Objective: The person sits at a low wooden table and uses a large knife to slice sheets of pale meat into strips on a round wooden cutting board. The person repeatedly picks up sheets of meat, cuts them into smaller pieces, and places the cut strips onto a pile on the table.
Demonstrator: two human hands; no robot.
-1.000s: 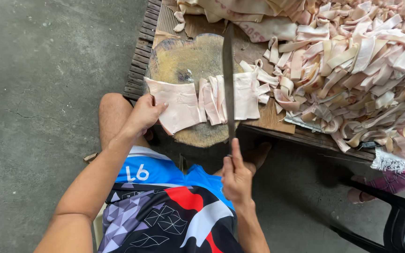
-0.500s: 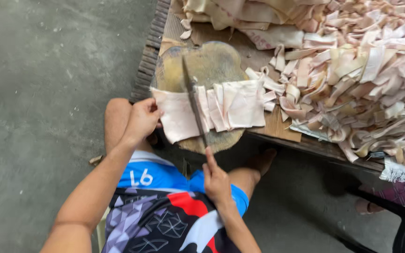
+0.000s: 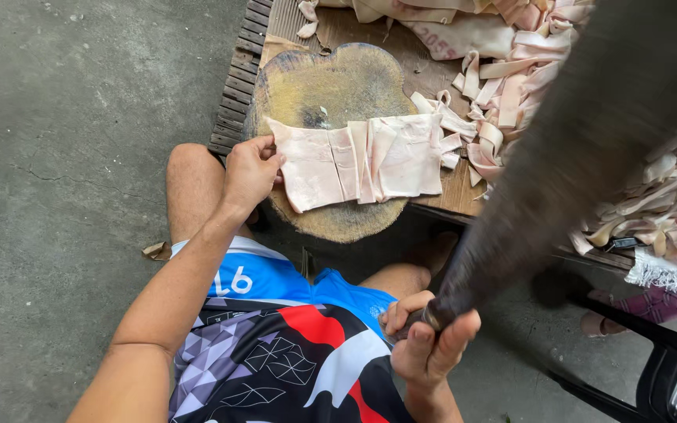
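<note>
A pale pink slab of pork skin (image 3: 354, 160), part cut into strips, lies across a round wooden chopping block (image 3: 331, 86). My left hand (image 3: 248, 172) presses on the slab's left edge. My right hand (image 3: 429, 345) grips the handle of a large dark cleaver (image 3: 581, 141), raised close to the camera and blurred, its blade covering much of the right side. The blade is above and right of the slab, apart from it.
A heap of cut pale strips (image 3: 511, 86) covers the slatted wooden table (image 3: 237, 86) to the right of the block. Grey concrete floor (image 3: 80, 157) spreads to the left. Another person's plaid-clad leg (image 3: 667, 313) and a dark stool frame (image 3: 636, 376) are at lower right.
The cleaver, resting on the slab before, has swung up off the block toward the camera. My right hand pulled back toward my lap. My left hand stays on the slab's left edge.
</note>
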